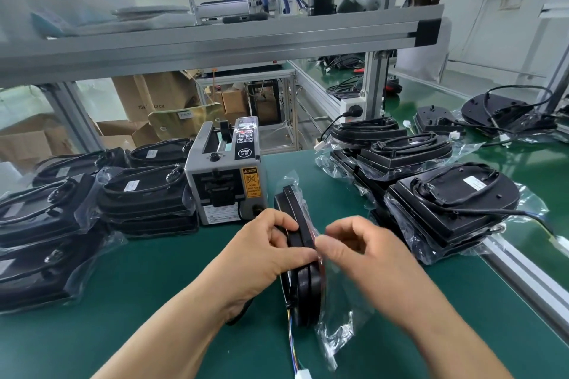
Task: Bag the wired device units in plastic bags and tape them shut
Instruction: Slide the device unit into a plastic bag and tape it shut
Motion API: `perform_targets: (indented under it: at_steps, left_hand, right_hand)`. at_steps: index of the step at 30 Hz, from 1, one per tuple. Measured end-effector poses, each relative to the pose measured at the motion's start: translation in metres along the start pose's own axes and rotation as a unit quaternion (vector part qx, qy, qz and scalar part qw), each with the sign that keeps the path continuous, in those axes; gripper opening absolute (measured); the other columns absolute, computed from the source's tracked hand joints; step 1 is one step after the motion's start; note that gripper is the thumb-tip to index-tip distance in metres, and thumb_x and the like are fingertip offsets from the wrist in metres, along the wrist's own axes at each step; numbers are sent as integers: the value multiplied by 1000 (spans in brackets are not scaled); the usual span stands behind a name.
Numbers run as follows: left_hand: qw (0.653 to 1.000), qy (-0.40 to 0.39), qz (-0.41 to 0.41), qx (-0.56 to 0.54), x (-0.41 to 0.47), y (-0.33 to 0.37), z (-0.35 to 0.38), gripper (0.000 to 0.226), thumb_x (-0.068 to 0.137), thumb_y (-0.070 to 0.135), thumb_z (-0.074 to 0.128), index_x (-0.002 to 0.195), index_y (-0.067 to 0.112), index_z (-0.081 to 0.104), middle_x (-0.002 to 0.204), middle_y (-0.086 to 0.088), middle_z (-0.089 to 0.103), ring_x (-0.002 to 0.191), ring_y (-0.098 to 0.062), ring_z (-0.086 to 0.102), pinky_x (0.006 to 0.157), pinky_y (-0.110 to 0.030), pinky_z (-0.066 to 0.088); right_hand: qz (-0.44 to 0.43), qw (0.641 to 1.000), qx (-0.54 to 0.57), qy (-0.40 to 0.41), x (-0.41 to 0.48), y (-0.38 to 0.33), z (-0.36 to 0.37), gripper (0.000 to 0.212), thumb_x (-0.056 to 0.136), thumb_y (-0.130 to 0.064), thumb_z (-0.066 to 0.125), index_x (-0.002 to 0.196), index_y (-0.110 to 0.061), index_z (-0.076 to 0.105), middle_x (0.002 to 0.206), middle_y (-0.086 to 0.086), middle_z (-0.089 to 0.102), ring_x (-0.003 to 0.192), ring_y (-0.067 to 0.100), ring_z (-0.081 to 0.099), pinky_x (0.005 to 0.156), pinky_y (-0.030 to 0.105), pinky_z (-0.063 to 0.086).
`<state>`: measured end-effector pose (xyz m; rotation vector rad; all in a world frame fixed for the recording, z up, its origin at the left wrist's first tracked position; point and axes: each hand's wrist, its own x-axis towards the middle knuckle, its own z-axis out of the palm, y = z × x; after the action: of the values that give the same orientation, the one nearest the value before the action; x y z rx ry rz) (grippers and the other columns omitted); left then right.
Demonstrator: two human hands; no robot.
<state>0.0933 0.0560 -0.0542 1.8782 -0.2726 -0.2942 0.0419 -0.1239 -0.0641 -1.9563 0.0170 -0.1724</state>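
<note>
- We cannot tell whether the right hand (363, 251) holds anything besides film. Its thumb and forefinger pinch the plastic bag (335, 326) at the upper edge of the black unit (304, 292), and the spot is too small and glossy to read.
- The left hand (264, 252) covers the middle of the unit's left face. A dark loop (237, 317) shows below that wrist, and we cannot make out what it is.
- The unit's coloured wires (292, 344) run down to a white plug (300, 375), which the bottom edge of the view cuts off.
- The unit stands on edge on the green bench (154, 301), between the two hands and just in front of the tape dispenser (224, 181).
- The left fingers (283, 223) curl over the unit's edge with the thumb on the near side, gripping it. The remaining right fingers (354, 234) are loosely curled above the pinch.
- The bag wraps the unit, and its loose end lies crumpled on the bench under the right forearm.
- Stacks of bagged units sit to the left (144, 194) and right (446, 203) of the dispenser, with glare on the film blurring their labels.
- Bare units with cables (498, 111) lie far right, partly hidden by a frame post.
</note>
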Motion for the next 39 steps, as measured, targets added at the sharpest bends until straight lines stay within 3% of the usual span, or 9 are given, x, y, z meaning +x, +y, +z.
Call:
perform_targets:
  at_steps: [3, 9, 12, 14, 19, 27, 32, 35, 39]
  left_hand:
    - [1000, 10, 1, -1, 1, -1, 4, 52, 57, 40, 85, 99, 24, 59, 61, 12, 47, 53, -5, 41, 55, -19, 36]
    - [999, 33, -3, 13, 0, -3, 5, 45, 60, 36, 87, 93, 23, 59, 68, 12, 52, 56, 0, 45, 54, -13, 39]
    - [1000, 30, -5, 7, -1, -5, -5, 33, 58, 44, 83, 79, 27, 64, 61, 17, 56, 55, 1, 48, 54, -13, 40]
    - [995, 87, -22, -45, 5, -9, -19, 17, 76, 37, 79, 68, 28, 68, 60, 9, 58, 50, -4, 47, 53, -16, 40]
    - [906, 297, -147, -264, 50, -29, -73, 12, 93, 20, 68, 83, 14, 67, 61, 4, 61, 45, -5, 47, 49, -19, 44]
    - [851, 320, -206, -362, 89, -35, -79, 17, 93, 20, 70, 80, 12, 64, 46, 6, 60, 34, -1, 53, 37, -12, 42]
    - [824, 335, -210, -406, 102, -26, -76, 8, 92, 14, 70, 94, 11, 62, 60, 2, 61, 32, -2, 53, 37, -15, 42]
    - [799, 372, -202, -428, 104, -22, -74, 11, 89, 7, 67, 87, 9, 57, 45, 2, 58, 32, -5, 50, 40, -18, 41]
    - [822, 376, -146, -401, 92, -19, -72, 21, 86, 7, 65, 71, 13, 53, 40, 7, 50, 34, -4, 46, 43, -20, 43]
  right_hand:
    - [-21, 997, -55, 41, 31, -16, -1, 63, 60, -81, 60, 95, -28, 63, 92, -14, 68, 83, -3, 63, 70, 9, 46]
    - [22, 977, -214, 14, 80, -31, 27, 48, 70, -57, 76, 95, -21, 54, 88, -10, 60, 81, 9, 58, 78, 35, 53]
    - [18, 976, -218, 14, 85, -25, 35, 41, 70, -53, 77, 84, -26, 50, 83, -12, 58, 76, 5, 56, 70, 30, 50]
    - [16, 978, -206, 16, 83, -22, 36, 39, 72, -55, 77, 81, -29, 49, 83, -13, 59, 76, 2, 56, 65, 24, 46]
    - [11, 980, -197, 1, 75, -25, 33, 35, 73, -52, 78, 87, -26, 59, 86, -11, 63, 82, 6, 61, 70, 23, 50]
    - [1, 985, -173, -17, 59, -29, 40, 32, 73, -51, 80, 83, -33, 55, 87, -16, 63, 83, -1, 59, 68, 15, 44]
    - [1, 985, -171, -11, 57, -29, 40, 33, 73, -52, 80, 84, -33, 56, 87, -17, 62, 84, -1, 58, 69, 16, 45]
    - [3, 985, -172, -11, 55, -30, 42, 34, 73, -53, 80, 88, -33, 57, 89, -17, 63, 85, 1, 59, 73, 20, 48]
    - [1, 986, -166, 3, 53, -29, 42, 37, 70, -54, 82, 87, -34, 56, 88, -18, 62, 82, -1, 58, 65, 15, 43]
